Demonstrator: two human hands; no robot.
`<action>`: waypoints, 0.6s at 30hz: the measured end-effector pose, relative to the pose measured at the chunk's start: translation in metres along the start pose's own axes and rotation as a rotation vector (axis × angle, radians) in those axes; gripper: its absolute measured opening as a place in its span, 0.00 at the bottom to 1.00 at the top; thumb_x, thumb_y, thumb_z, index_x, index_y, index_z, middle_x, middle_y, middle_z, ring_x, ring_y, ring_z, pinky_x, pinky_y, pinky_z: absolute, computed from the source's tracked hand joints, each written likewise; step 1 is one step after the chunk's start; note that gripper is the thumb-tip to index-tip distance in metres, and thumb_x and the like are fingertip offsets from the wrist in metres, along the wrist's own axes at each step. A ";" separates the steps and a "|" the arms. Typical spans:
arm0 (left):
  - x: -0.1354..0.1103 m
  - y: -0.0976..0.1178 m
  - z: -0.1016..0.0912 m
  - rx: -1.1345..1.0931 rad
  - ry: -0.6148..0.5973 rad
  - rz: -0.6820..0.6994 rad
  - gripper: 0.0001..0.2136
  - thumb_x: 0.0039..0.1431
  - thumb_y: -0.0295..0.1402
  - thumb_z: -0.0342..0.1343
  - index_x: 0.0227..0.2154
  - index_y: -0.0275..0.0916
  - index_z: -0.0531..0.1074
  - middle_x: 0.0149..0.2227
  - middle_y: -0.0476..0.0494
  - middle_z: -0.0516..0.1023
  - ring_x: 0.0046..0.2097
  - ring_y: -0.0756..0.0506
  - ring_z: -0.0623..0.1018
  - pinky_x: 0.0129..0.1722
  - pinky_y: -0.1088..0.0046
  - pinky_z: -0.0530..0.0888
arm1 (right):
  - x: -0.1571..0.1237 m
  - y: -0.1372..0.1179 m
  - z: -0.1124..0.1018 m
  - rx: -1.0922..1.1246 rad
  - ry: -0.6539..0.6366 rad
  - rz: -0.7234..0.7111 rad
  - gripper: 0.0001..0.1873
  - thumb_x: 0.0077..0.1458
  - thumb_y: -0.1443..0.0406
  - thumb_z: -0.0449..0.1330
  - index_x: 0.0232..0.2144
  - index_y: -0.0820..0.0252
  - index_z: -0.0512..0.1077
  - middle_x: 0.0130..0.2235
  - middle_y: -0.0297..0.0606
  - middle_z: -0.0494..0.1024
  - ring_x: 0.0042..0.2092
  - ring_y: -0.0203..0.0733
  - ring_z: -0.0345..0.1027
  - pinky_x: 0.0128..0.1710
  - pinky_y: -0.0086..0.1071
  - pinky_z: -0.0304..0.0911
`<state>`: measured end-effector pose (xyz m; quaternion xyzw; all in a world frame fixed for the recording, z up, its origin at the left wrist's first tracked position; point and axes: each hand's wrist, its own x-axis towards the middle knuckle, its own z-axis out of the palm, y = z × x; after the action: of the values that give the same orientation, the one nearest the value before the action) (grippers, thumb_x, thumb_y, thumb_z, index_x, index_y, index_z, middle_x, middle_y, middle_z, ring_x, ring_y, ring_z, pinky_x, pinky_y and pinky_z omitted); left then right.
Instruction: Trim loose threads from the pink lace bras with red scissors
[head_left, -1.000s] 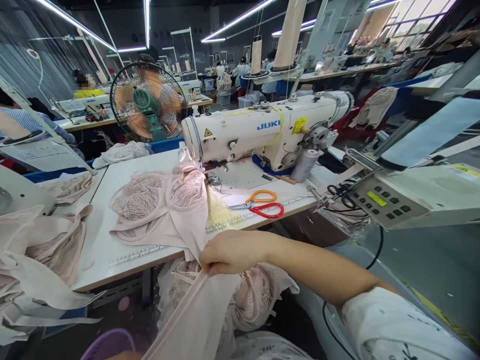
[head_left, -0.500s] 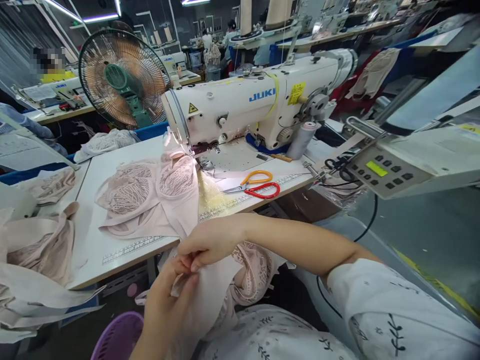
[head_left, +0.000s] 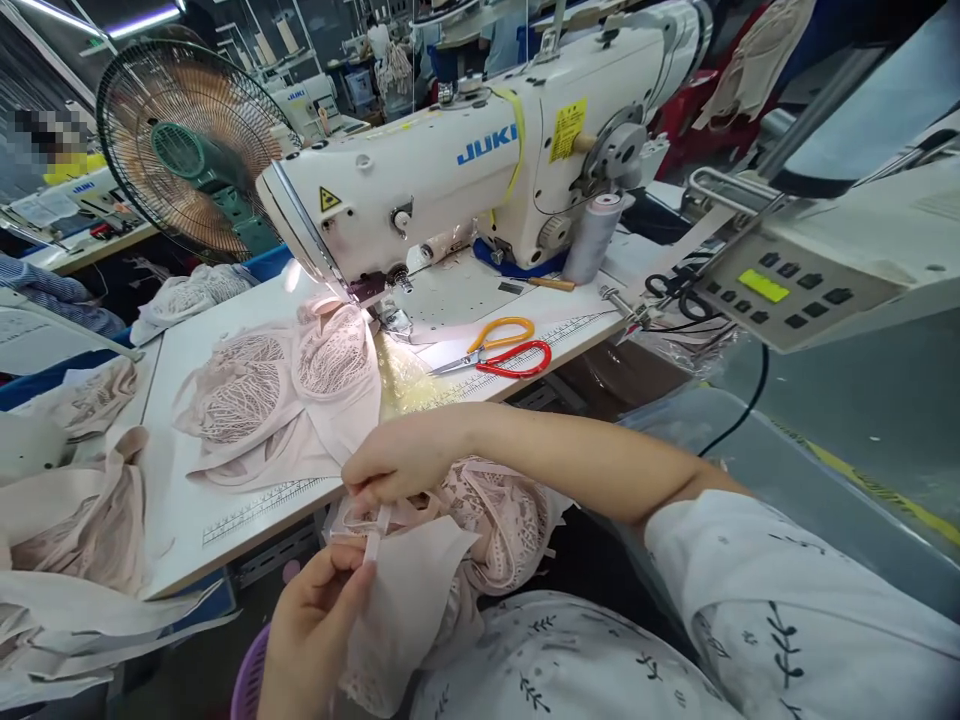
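Note:
My left hand [head_left: 322, 610] pinches a narrow pale strap [head_left: 373, 543] at the edge of a pink lace bra [head_left: 495, 520] that lies over my lap. Just above it, my right hand [head_left: 401, 455] is closed on the upper part of the same strap, with its fingertips partly hidden behind the hand. A short length of strap shows between the two hands. On the table beyond, another pink lace bra [head_left: 255, 390] rests with one cup under the needle end of a white sewing machine [head_left: 420, 170].
Scissors [head_left: 502, 350] with orange and red handles lie on the tabletop near a thread cone [head_left: 592, 240]. A control box [head_left: 795, 285] juts in at right. More pink garments [head_left: 82, 520] are piled at left, above a purple basket [head_left: 251, 675]. A fan [head_left: 187, 150] stands behind.
My hands have moved apart: the left has dropped down and left, and the strap now shows between them. The camera view has shifted slightly.

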<state>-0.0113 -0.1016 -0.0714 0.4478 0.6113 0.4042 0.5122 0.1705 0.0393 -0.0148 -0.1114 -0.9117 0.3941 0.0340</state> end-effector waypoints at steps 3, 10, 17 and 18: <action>0.003 -0.004 -0.003 -0.032 0.029 -0.036 0.16 0.42 0.45 0.67 0.22 0.37 0.74 0.30 0.43 0.76 0.30 0.48 0.70 0.26 0.77 0.67 | -0.002 0.000 0.000 0.024 0.029 -0.018 0.08 0.59 0.64 0.56 0.29 0.62 0.67 0.26 0.30 0.69 0.29 0.33 0.62 0.29 0.27 0.54; 0.002 -0.002 -0.001 -0.061 0.036 -0.074 0.15 0.43 0.43 0.67 0.22 0.36 0.72 0.21 0.50 0.68 0.22 0.53 0.63 0.22 0.79 0.60 | -0.002 -0.001 0.007 0.048 0.008 -0.024 0.06 0.56 0.64 0.58 0.29 0.62 0.69 0.27 0.31 0.72 0.30 0.33 0.63 0.29 0.27 0.55; 0.005 -0.003 0.000 -0.100 0.036 -0.130 0.16 0.41 0.42 0.69 0.22 0.36 0.71 0.20 0.51 0.67 0.22 0.53 0.63 0.21 0.80 0.61 | 0.001 0.002 0.010 0.026 -0.028 -0.022 0.05 0.55 0.65 0.55 0.27 0.59 0.66 0.24 0.29 0.72 0.27 0.34 0.62 0.27 0.28 0.55; 0.005 -0.001 0.002 -0.112 0.031 -0.139 0.16 0.41 0.42 0.69 0.21 0.36 0.71 0.20 0.51 0.67 0.22 0.53 0.63 0.21 0.80 0.60 | 0.001 0.002 0.010 0.008 -0.022 -0.031 0.05 0.54 0.66 0.55 0.26 0.59 0.65 0.23 0.28 0.71 0.27 0.34 0.62 0.27 0.29 0.54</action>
<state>-0.0094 -0.0970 -0.0736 0.3686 0.6255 0.4078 0.5537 0.1687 0.0338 -0.0234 -0.0928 -0.9120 0.3984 0.0303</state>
